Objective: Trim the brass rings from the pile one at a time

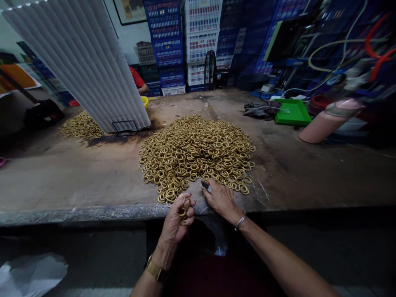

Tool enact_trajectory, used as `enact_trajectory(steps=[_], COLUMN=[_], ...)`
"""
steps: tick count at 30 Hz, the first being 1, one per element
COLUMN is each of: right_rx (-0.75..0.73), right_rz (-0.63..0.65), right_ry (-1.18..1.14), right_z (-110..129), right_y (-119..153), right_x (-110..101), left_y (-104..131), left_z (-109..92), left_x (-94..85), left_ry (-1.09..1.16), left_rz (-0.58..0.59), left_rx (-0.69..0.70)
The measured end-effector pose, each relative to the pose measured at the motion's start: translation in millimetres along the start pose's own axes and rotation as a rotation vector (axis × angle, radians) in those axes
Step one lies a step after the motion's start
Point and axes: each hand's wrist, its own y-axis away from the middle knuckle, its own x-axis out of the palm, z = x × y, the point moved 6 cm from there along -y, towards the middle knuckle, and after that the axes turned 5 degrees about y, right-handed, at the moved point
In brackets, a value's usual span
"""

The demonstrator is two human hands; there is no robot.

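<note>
Rings (196,150) are lying in a broad brass-coloured heap on the middle of the bench (77,173), the near edge of the heap reaching almost to the bench's front lip. Left hand (177,220) is hanging just off that lip, its fingers curled closed around a small stack of rings (185,208), a gold watch (154,269) showing on the wrist. Right hand (220,199) is resting palm down on the bench at the heap's near edge, its fingertips touching the nearest rings and pressing on something small and dark that is too blurred to make out; the fingers are bent but only loosely, and whether they are gripping anything is not clear. A bangle (240,221) is sitting on the right wrist. Clear plastic sheeting (216,235) is hanging below the bench edge between the two forearms. A white ribbed column (83,62) is standing on the bench to the left of the heap, and a second, smaller pile (80,126) of rings is lying beyond it. A person in a red sleeve (136,78) is partly showing behind the column. A green tray (292,112) is sitting on the far right of the bench, and blue and white crates (185,41) are standing stacked along the back wall.
</note>
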Motion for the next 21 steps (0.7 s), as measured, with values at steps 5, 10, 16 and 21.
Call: enact_trajectory(steps=[5,10,16,21], right_rx=[-0.019,-0.058,-0.215,-0.371], right_rz=[0.007,-0.049,-0.110,-0.117], right_ry=[-0.001,-0.042,-0.267,-0.384], right_z=[1,-3,2,18], right_y=[-5,-5,4,16], right_x=[-1,2,0,-13], left_y=[0,-2,-4,-2], left_z=[1,1,-1,-4], left_x=[-2.4,-3.3,-5.3,0.4], left_ry=[0.112,0.166,0.097,-0.273], left_rz=[-0.032,-0.041,-0.107,-0.131], left_rx=[-0.049,-0.048,-0.004,0.126])
